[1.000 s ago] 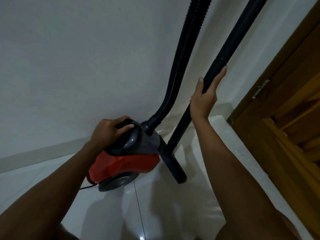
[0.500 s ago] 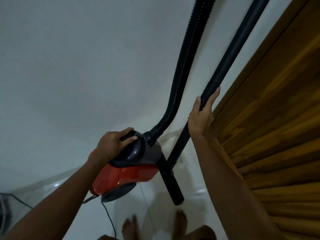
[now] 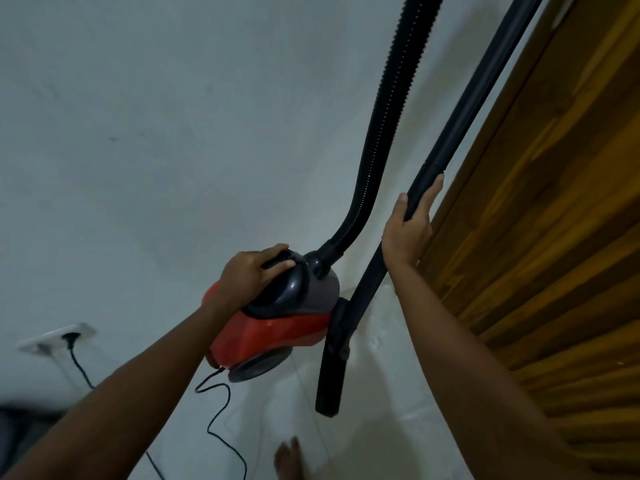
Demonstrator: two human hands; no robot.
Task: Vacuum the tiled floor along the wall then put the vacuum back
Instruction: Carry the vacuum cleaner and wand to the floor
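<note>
— Vacuum cleaner [image 3: 277, 323], red below and dark grey on top, held off the tiled floor [image 3: 374, 441] close to the white wall [image 3: 173, 133].
— Gripped how?
— By the left hand [image 3: 251, 277], fingers curled over the carry handle on top of the body. Right hand [image 3: 410, 225] wrapped round the black wand tube [image 3: 460, 116], thumb on one side, fingers on the other.
— And the tube?
— Running from the top edge down past the body, nozzle end [image 3: 329, 393] hanging just above the floor. Beside it, the ribbed hose [image 3: 388, 116] curving down into the front of the body.
— Plugged in?
— Black power cord [image 3: 221, 403] trailing from the rear of the body across the floor; a plug seated in a wall socket [image 3: 65, 336] at lower left.
— Anything else?
— Wooden door [image 3: 554, 237] at right, just behind the right hand. Bare foot [image 3: 289, 460] at the bottom edge.
</note>
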